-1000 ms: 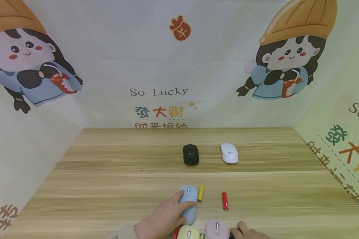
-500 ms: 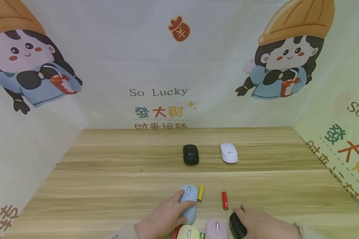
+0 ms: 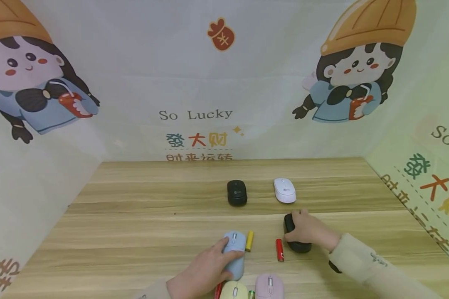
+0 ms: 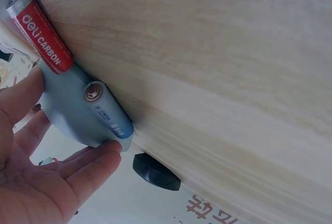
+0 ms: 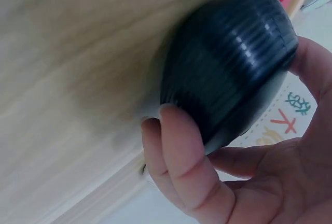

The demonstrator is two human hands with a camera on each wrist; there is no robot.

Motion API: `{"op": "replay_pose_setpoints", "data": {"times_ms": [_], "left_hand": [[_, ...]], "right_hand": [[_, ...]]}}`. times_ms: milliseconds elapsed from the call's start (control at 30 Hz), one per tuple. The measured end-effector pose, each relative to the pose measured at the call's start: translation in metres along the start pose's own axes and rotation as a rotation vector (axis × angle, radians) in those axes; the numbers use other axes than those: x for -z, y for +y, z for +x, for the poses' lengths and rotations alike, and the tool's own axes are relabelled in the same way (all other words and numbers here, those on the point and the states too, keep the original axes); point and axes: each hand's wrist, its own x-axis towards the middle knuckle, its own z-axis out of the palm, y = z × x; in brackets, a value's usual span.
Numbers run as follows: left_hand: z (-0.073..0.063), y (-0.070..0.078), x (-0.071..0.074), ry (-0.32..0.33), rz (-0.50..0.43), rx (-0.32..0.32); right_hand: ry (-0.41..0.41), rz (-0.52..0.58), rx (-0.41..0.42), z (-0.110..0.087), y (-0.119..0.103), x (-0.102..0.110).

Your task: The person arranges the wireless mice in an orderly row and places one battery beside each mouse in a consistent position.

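My left hand (image 3: pixel 205 265) grips a light blue computer mouse (image 3: pixel 235 269) by its sides, its wheel end pointing to the far side. In the left wrist view, a blue battery (image 4: pixel 109 110) and a red battery (image 4: pixel 44 40) lie by that mouse (image 4: pixel 65 105). Thumb and fingers of my right hand (image 3: pixel 311 230) hold a black mouse (image 3: pixel 300 246) from both sides, right of the red battery (image 3: pixel 280 250) on the table. Ribbed sides show on this mouse (image 5: pixel 228 63) in the right wrist view, low over the wood.
Farther back sit a black mouse (image 3: pixel 237 193) and a white mouse (image 3: pixel 284 191). A yellow battery (image 3: pixel 249 241) lies beside the blue mouse. Along the near edge are a yellow mouse (image 3: pixel 234 290), a green battery (image 3: pixel 251 294) and a pink mouse (image 3: pixel 270 286). A dark object (image 3: pixel 334 267) shows under the right sleeve.
My right hand has carried the black mouse forward from beside the pink mouse to the right of the red battery. The left hand stays on the blue mouse.
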Motion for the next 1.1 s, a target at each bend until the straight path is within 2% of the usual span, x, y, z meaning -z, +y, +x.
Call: {"op": "replay_pose_setpoints", "data": {"times_ms": [233,900,1000,1100], "left_hand": [[0.000,0.000,0.001,0.005,0.008,0.011],[-0.001,0.001,0.001,0.022,0.001,0.002],[0.002,0.002,0.001,0.050,-0.044,0.032],[0.009,0.003,0.003,0.096,-0.069,0.104]], "right_hand": [[-0.001,-0.006,-0.019,0.012,-0.003,0.004],[-0.037,0.004,-0.057,0.009,0.003,-0.001],[-0.035,-0.001,-0.059,0.009,0.004,-0.002],[-0.029,-0.009,-0.057,0.010,0.004,-0.003]]}}
